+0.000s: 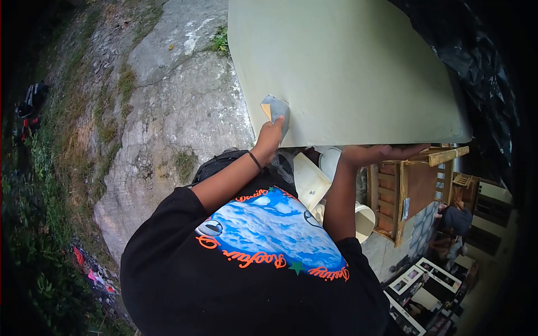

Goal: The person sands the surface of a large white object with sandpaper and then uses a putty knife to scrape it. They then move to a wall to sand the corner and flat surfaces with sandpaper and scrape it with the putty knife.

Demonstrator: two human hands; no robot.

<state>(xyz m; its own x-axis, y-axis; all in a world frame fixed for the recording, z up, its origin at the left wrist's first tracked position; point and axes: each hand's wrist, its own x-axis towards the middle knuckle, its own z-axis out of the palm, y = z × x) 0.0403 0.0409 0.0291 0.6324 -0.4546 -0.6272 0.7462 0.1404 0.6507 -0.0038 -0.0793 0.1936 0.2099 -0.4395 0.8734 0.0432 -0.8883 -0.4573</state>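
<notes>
My left hand [270, 136], with a black band on its wrist, is closed on a folded piece of grey sandpaper [284, 115] with a tan backing. The sandpaper rests against the large pale grey-green panel [347, 67], near its lower left edge. My right hand [382, 154] lies along the panel's lower edge with its fingers stretched out to the right; part of the hand is hidden behind that edge.
Beyond my arms are white containers [364, 219] and a wooden frame [399, 196]. Black plastic sheeting [468, 50] hangs at the upper right. Cracked concrete [185, 106] and plants [42, 179] lie left. People [457, 221] are at the far right.
</notes>
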